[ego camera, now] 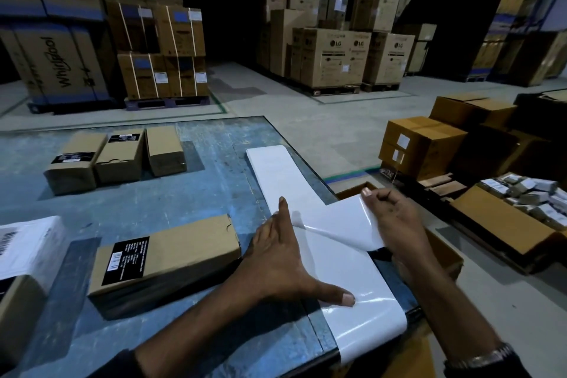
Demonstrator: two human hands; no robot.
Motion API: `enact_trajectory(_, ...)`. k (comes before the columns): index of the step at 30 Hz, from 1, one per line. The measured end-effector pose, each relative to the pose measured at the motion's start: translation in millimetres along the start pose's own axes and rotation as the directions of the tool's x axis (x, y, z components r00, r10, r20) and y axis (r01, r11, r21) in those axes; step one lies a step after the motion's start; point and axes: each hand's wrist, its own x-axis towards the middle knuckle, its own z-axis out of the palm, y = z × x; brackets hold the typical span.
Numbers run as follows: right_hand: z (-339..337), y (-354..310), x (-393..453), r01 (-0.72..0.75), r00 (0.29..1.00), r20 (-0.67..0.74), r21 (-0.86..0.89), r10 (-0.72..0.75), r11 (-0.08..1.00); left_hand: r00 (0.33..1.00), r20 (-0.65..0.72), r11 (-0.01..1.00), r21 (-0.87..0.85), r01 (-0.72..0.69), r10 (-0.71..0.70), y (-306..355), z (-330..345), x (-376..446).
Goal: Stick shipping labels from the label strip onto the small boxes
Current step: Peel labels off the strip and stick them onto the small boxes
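Between hands [276, 252] [395, 224]: label [337, 221] half-peeled off strip [288, 172].

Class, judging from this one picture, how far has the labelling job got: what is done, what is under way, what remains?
Done: no white label shows on the nearest box or the three far boxes; only black printed stickers.
Under way: the left hand presses the label strip flat on the table, while the right hand peels one label up by its corner.
Left: sticking labels on all four boxes.
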Motion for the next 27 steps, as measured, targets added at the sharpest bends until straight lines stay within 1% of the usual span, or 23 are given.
enact_trajectory(2, 3.2, -3.5, 1.3, 0.029, 0.998, -0.055, 0.024, -0.028, 0.999, 1.000, 0.008, 1.000, 0.019, 0.008, -0.009, 1.1, -0.3, -0.7)
enact_trajectory(4, 3.5, -6.0, 3.9, 0.071, 0.988, -0.144, 0.063, -0.061, 0.996, 1.000, 0.017, 0.999, 0.037, 0.014, -0.015, 2.4, -0.5, -1.0)
enact_trajectory(6, 1.2, -6.4, 6.6, 0.105, 0.968, -0.238, 0.100, -0.078, 0.989, 1.000, 0.016, 0.999, 0.043, 0.017, -0.017, 3.5, -0.9, -2.1)
enact_trajectory(12, -2.3, -14.9, 7.7, 0.200, 0.896, -0.432, 0.195, -0.099, 0.960, 1.000, 0.001, 0.998, 0.058, 0.007, -0.007, 6.7, -1.3, -5.0)
enact_trajectory(15, -2.6, -22.6, 5.7, 0.226, 0.885, -0.445, 0.147, -0.140, 0.963, 1.000, -0.010, 0.998, 0.056, 0.006, -0.005, 6.8, -1.2, -5.8)
enact_trajectory(18, -1.1, -38.6, -3.1, 0.299, 0.876, -0.419, 0.081, -0.239, 0.951, 0.999, -0.036, 0.999, 0.035, -0.015, 0.016, 5.5, 0.3, -4.2)
enact_trajectory(19, 1.0, -44.8, -7.1, 0.330, 0.878, -0.385, 0.056, -0.284, 0.942, 0.999, -0.046, 1.000, -0.003, -0.030, 0.030, 4.1, 0.1, -2.9)
enact_trajectory(20, 3.6, -49.8, -11.7, 0.361, 0.880, -0.341, 0.027, -0.331, 0.932, 0.997, -0.065, 0.996, -0.080, -0.044, 0.039, 3.0, -0.5, -1.7)
enact_trajectory(21, 6.7, -54.8, -17.2, 0.394, 0.878, -0.293, -0.006, -0.378, 0.919, 0.994, -0.101, 0.978, -0.199, -0.065, 0.045, 3.7, -2.8, -2.1)
enact_trajectory(22, 10.3, -59.2, -23.5, 0.425, 0.873, -0.245, -0.044, -0.422, 0.904, 0.988, -0.147, 0.940, -0.330, -0.090, 0.043, 3.9, -5.4, -1.6)
enact_trajectory(24, 19.8, -65.8, -38.2, 0.492, 0.849, -0.155, -0.113, -0.505, 0.863, 0.966, -0.258, 0.828, -0.537, -0.162, 0.021, 8.3, -13.8, -3.3)
enact_trajectory(25, 24.0, -67.8, -45.8, 0.536, 0.826, -0.122, -0.133, -0.551, 0.834, 0.953, -0.302, 0.744, -0.638, -0.199, -0.005, 11.3, -20.3, -4.7)
enact_trajectory(26, 27.6, -69.6, -53.7, 0.584, 0.796, -0.092, -0.139, -0.598, 0.799, 0.947, -0.318, 0.629, -0.744, -0.224, -0.040, 14.2, -28.6, -6.8)
enact_trajectory(27, 30.4, -70.9, -61.4, 0.628, 0.767, -0.055, -0.140, -0.640, 0.765, 0.954, -0.290, 0.495, -0.841, -0.218, -0.074, 17.0, -37.6, -8.7)
